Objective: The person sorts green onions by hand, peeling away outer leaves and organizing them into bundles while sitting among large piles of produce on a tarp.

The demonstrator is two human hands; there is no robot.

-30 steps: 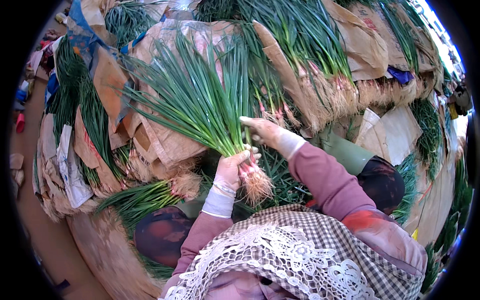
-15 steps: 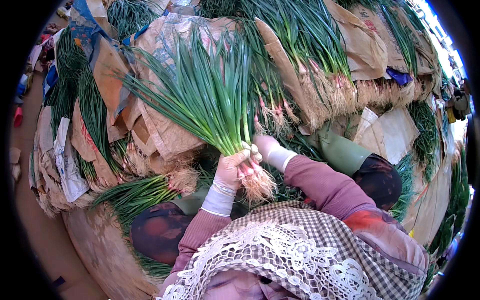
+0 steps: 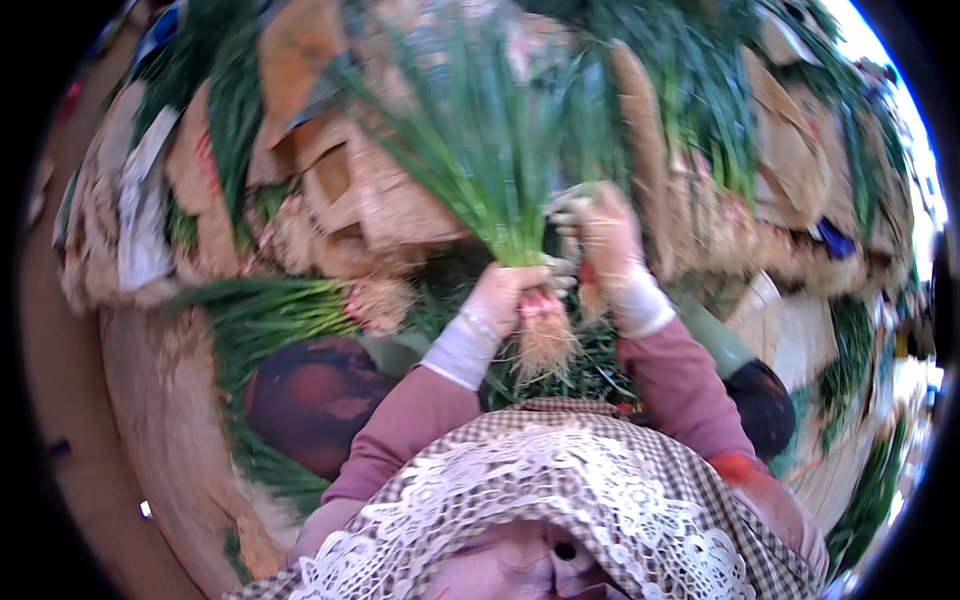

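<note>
A bunch of spring onions [image 3: 505, 205] stands upright in front of me, its long green leaves fanned out upward and its pink bulbs and pale roots hanging down. My left hand [image 3: 502, 296] is wrapped round it just above the bulbs. Close beside it on the right, my right hand [image 3: 608, 235] is raised with curled fingers. Pinkish roots [image 3: 592, 298] show just beneath that hand, so it appears closed on one or a few spring onions; blur hides how many. Both hands wear pale, thin gloves with white cuffs.
Another bunch of spring onions [image 3: 290, 308] lies at the left with its roots toward the middle. Larger heaps [image 3: 700, 110] rest ahead among brown paper sheets [image 3: 400, 190]. My dark-covered knees [image 3: 315, 400] flank the work spot. Bare brown floor [image 3: 75, 400] runs along the far left.
The view has shifted and blurred. My right hand has come up beside the bunch, with roots now showing under it. My left hand still grips the bunch, now more upright.
</note>
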